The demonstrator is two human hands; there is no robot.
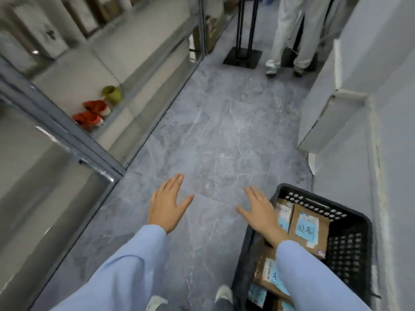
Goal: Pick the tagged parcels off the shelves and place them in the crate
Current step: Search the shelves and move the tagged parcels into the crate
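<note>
A black plastic crate (350, 234) stands on the grey floor at the lower right. Inside it lie several brown cardboard parcels with blue tags (308, 230). My left hand (167, 204) hovers over the floor with fingers straight and spread, holding nothing. My right hand (260, 211) is also flat and empty, above the crate's left rim. Grey metal shelves (94, 140) run along the left, and more parcels (42, 30), blurred, stand on an upper shelf at the top left.
Red shoes (92, 113) and a green cup (112, 94) sit on a low shelf. Another person in white trousers (292, 34) stands ahead beside a black stand (243, 56). A white wall and ledge (332, 117) bound the aisle on the right.
</note>
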